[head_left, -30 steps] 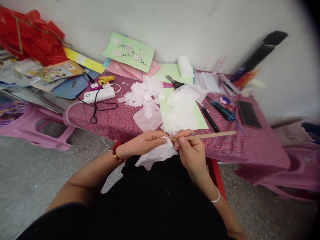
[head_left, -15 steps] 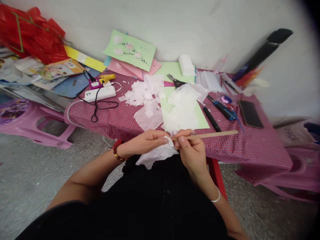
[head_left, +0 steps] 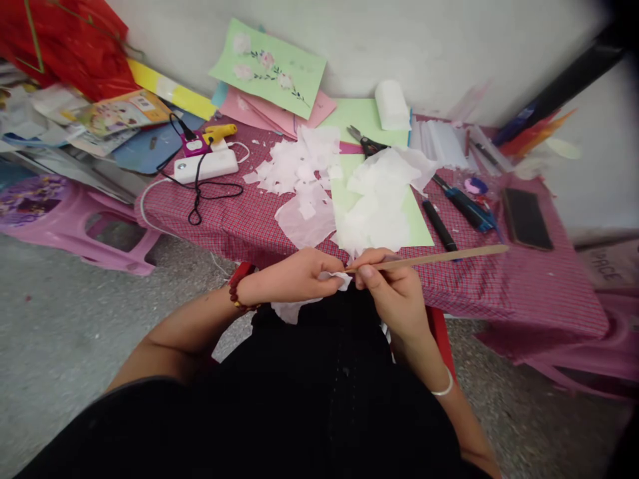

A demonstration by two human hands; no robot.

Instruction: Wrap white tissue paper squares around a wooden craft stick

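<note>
My left hand is closed on a crumpled piece of white tissue paper, part of it poking out past the thumb and part hanging below the palm. A flat wooden stick is pinched between the thumb and fingers of my right hand, its long end pointing right over the table edge. The stick's inner tip meets the tissue between my two hands. Just beyond them, a pile of white tissue sheets lies on light green paper. Torn white scraps are heaped to its left.
On the red checked tablecloth stand a white power strip, scissors, a black marker, a blue-black cutter and a phone. A green card with flowers leans at the back. Pink stools flank the table.
My left hand has turned over the tissue, so less of it shows. The wooden stick has shifted to the right with my right hand. The whole view has moved slightly.
</note>
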